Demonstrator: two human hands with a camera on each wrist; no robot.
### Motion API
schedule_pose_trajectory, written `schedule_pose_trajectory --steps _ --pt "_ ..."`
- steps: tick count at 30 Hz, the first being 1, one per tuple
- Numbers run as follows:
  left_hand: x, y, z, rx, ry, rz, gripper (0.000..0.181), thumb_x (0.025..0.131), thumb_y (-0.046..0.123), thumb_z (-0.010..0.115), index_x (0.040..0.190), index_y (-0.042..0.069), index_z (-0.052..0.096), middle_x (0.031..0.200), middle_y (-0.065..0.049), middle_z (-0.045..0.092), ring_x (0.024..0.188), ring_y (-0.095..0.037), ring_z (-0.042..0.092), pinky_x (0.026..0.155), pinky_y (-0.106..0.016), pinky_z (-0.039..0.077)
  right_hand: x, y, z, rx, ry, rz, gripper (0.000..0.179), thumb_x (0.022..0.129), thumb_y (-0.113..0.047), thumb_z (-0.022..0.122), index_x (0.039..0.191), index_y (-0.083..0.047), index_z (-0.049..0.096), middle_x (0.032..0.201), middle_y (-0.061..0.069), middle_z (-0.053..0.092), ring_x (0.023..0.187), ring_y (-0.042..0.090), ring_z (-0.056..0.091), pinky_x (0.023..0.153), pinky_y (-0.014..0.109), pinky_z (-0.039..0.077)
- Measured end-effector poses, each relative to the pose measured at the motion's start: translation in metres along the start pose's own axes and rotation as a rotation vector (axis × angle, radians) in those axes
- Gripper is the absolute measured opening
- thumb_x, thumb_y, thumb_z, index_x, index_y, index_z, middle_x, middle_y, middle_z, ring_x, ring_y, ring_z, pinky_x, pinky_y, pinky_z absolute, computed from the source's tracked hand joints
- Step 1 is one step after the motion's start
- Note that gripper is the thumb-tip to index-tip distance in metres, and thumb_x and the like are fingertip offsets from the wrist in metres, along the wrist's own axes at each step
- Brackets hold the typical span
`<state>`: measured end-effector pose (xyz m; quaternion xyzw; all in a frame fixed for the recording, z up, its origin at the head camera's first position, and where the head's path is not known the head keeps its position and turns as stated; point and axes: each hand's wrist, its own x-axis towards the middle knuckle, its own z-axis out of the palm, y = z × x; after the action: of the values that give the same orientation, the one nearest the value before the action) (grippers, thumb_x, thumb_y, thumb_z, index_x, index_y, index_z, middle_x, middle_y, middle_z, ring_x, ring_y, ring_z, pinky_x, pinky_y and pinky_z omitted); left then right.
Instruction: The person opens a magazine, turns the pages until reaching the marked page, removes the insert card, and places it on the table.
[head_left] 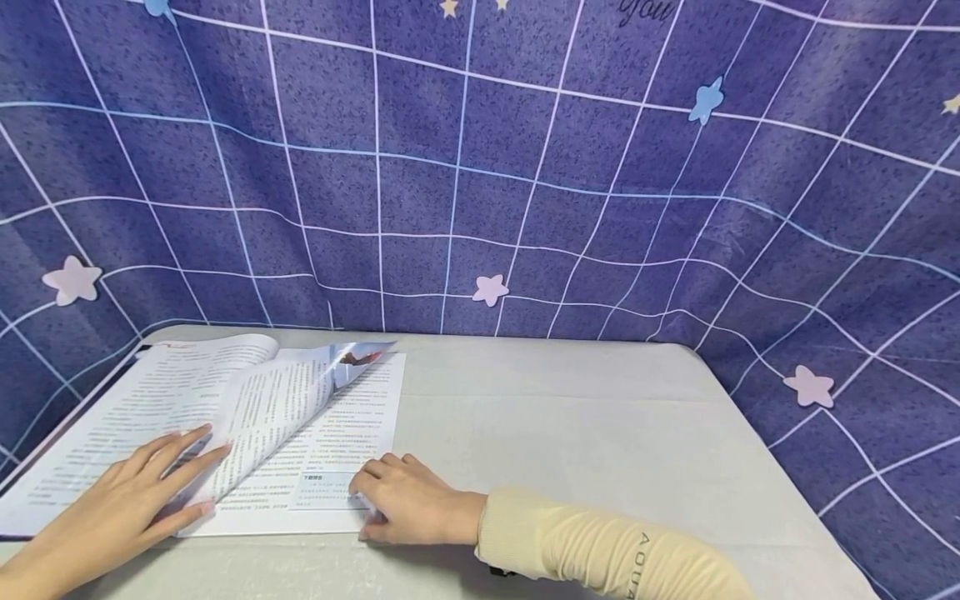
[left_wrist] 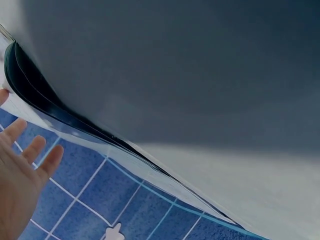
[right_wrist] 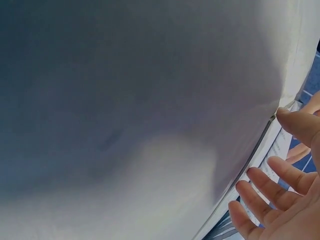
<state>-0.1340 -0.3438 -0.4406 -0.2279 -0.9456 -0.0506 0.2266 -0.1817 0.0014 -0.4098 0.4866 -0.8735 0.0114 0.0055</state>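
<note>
An open book (head_left: 112, 433) with printed text lies on the left of the table. One page (head_left: 277, 400) is partly turned over to the left, and its curled far corner shows a coloured picture. My left hand (head_left: 142, 492) rests with straight, spread fingers on the left side, its fingertips touching the near end of the turned page. At the near right corner of the right-hand page (head_left: 330, 442) is my right hand (head_left: 412, 502), fingers slightly bent over the paper. In the right wrist view the thumb (right_wrist: 295, 122) touches the book's edge, while the other fingers are spread apart.
The table (head_left: 570, 442) has a pale grey cover and extends to the right of the book. Behind it hangs a dark blue cloth (head_left: 420, 192) with a line grid and stars, which also borders both sides.
</note>
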Motion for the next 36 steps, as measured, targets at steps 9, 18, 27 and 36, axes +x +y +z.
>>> schedule_pose_trajectory --steps 9,18,27,36 --pt "0.0 -0.0012 0.0015 0.022 0.057 0.04 0.07 0.073 0.047 0.068 0.134 0.02 0.046 0.144 -0.007 0.034 0.14 -0.017 0.015 0.115 -0.046 0.005 0.0006 -0.0014 0.0007 -0.017 0.015 0.001 0.042 0.078 -0.048 0.066 0.112 -0.025 0.054 0.104 -0.014 0.056 0.097 0.002 0.049 0.085 0.023 0.043" --pt "0.0031 -0.0018 -0.0001 0.04 0.072 0.067 0.072 0.079 0.054 0.06 0.136 0.013 0.043 0.143 -0.012 0.035 0.139 -0.014 0.015 0.117 -0.032 -0.001 0.0022 -0.0004 -0.0016 -0.008 0.026 -0.032 0.037 0.078 -0.044 0.068 0.107 -0.024 0.059 0.096 -0.015 0.058 0.087 0.0 0.049 0.074 0.015 0.04" --pt "0.005 -0.0001 -0.0019 0.046 0.066 0.075 0.065 0.084 0.051 0.055 0.136 0.015 0.043 0.143 -0.013 0.035 0.132 -0.025 0.026 0.116 -0.031 -0.002 0.0023 0.0006 -0.0039 -0.005 0.059 -0.065 0.023 0.08 -0.04 0.066 0.097 -0.025 0.063 0.093 -0.015 0.06 0.08 -0.002 0.048 0.067 0.012 0.034" --pt "0.0044 -0.0008 -0.0013 0.034 0.066 0.091 0.054 0.086 0.046 0.054 0.133 0.02 0.047 0.143 -0.013 0.035 0.129 -0.029 0.029 0.116 -0.036 -0.001 0.0032 0.0017 -0.0041 -0.015 0.101 -0.105 0.011 0.081 -0.034 0.064 0.088 -0.025 0.066 0.086 -0.015 0.061 0.073 -0.003 0.047 0.06 0.009 0.028"
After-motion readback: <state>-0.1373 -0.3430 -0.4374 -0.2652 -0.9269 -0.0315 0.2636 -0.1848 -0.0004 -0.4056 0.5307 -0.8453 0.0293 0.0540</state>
